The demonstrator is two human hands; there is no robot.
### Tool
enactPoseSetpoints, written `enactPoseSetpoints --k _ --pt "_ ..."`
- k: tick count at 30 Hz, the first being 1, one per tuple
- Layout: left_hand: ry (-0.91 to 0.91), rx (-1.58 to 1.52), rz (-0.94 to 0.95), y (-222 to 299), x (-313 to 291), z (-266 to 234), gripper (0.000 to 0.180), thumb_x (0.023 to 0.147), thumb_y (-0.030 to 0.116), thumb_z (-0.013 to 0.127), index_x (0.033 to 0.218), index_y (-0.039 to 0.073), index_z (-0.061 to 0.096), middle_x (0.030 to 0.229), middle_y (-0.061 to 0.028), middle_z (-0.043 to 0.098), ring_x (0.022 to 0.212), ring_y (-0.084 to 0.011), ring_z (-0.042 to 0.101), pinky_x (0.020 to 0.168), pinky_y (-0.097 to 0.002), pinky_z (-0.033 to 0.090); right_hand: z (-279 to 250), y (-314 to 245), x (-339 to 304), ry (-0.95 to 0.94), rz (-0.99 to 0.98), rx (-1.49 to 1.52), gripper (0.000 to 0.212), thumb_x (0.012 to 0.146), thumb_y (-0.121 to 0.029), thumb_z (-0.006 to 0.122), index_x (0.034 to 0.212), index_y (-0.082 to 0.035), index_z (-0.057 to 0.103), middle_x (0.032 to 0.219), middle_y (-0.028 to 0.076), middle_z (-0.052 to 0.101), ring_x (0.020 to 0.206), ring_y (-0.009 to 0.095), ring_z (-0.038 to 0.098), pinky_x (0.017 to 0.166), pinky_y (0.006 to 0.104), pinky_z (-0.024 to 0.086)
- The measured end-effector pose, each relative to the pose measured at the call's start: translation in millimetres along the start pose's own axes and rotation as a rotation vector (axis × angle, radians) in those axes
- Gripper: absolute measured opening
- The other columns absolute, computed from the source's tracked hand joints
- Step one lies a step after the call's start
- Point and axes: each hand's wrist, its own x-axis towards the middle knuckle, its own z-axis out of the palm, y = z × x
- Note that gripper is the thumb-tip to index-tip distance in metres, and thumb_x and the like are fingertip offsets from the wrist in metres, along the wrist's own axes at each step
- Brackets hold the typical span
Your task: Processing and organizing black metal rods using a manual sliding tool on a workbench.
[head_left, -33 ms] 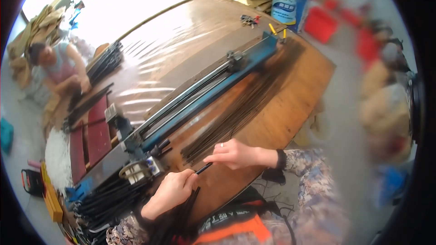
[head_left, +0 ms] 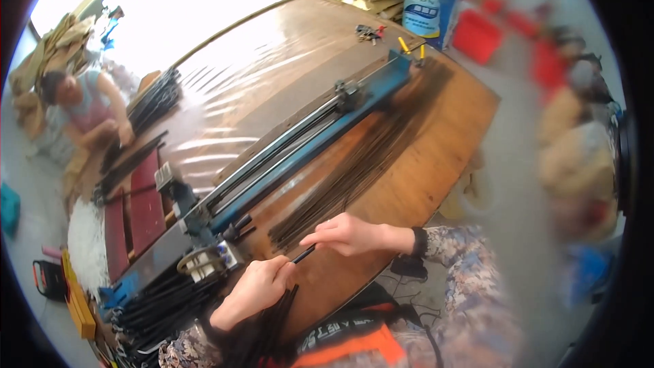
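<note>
Brown bench [head_left: 446, 153] spans mid-frame. Lower centre, fingers of left hand [head_left: 253, 286] and right hand [head_left: 349, 234] pinch a dark rod [head_left: 304, 254], likely light, stiff, best held near its ends.

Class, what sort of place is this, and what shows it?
Probably a workshop: a long blue machine rests on a wooden table, and thin dark rods lie beside it.
</note>
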Motion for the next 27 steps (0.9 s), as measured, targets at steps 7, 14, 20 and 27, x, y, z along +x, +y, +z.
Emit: enactPoseSetpoints --k 7,14,20,27 --pt "0.111 0.466 0.282 -2.5 17.7 1.6 0.033 0.093 0.014 0.06 0.125 0.004 0.058 0.083 -0.0159 0.064 0.069 -0.0365 0.066 0.062 -0.0484 0.054 -4.1 -7.2 21.6 -0.035 0.003 -0.15 0.054 0.088 -0.014 0.073 0.139 -0.004 0.056 0.1 0.012 0.068 0.082 0.028 0.067 0.071 0.0392 0.057" --pt "0.533 0.841 0.424 -22.3 35.1 -102.6 0.046 0.091 0.012 0.064 0.136 0.017 0.06 0.076 -0.0101 0.057 0.069 -0.0304 0.064 0.054 -0.0426 0.051 -56.7 64.4 -5.7 0.375 0.519 -0.487 0.045 0.085 -0.026 0.081 0.125 -0.01 0.068 0.081 0.013 0.071 0.073 0.029 0.071 0.064 0.0369 0.056" --pt "0.621 0.866 0.574 -53.6 33.8 -58.0 0.047 0.09 0.008 0.06 0.136 0.005 0.055 0.085 -0.0097 0.059 0.079 -0.0282 0.06 0.072 -0.04 0.05 -62.7 123.9 -67.1 0.449 0.35 -0.734 0.042 0.085 -0.026 0.081 0.123 -0.013 0.068 0.083 0.01 0.067 0.073 0.03 0.067 0.064 0.0378 0.055" --pt "0.516 0.791 0.526 -48.8 46.1 -29.3 0.014 0.09 0.009 0.062 0.102 0.006 0.058 0.082 -0.009 0.06 0.078 -0.0284 0.061 0.067 -0.0407 0.051 -36.5 122.7 -61.2 0.56 0.326 -0.758 0.031 0.085 -0.019 0.078 0.113 -0.013 0.071 0.069 0.009 0.062 0.065 0.027 0.065 0.059 0.0388 0.053"
